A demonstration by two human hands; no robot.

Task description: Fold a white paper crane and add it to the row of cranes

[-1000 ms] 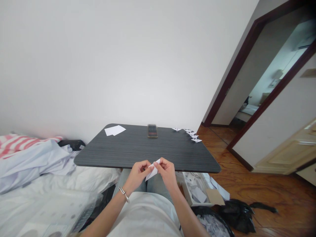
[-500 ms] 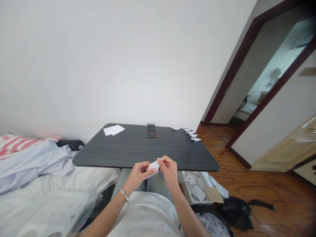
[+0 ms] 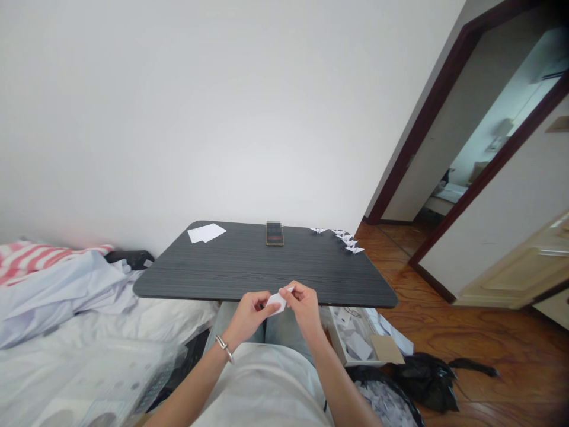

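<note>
Both hands work on one small white paper piece. It is held in the air above my lap, just short of the near edge of the table, and does not rest on it. Left hand: thumb and forefinger pinch the lower left part of the piece. Right hand: fingertips pinch the upper right corner, with the other fingers curled.

Step in hand, as I judge it: a fold is formed or a crease sharpened between the two pinches. The exact fold is too small to tell. The next move calls for a firm left-hand grip while the right fingertips run along the crease, edges kept aligned.

Surface: dark wood-grain table with rounded corners. Along its far edge lie flat white sheets at the left, a phone in the middle, and a row of small folded paper figures at the right.

Room: plain white wall behind the table. Rumpled bedding lies on my left. A box of paper scraps and a black bag sit on the wooden floor to my right, with an open doorway beyond.
</note>
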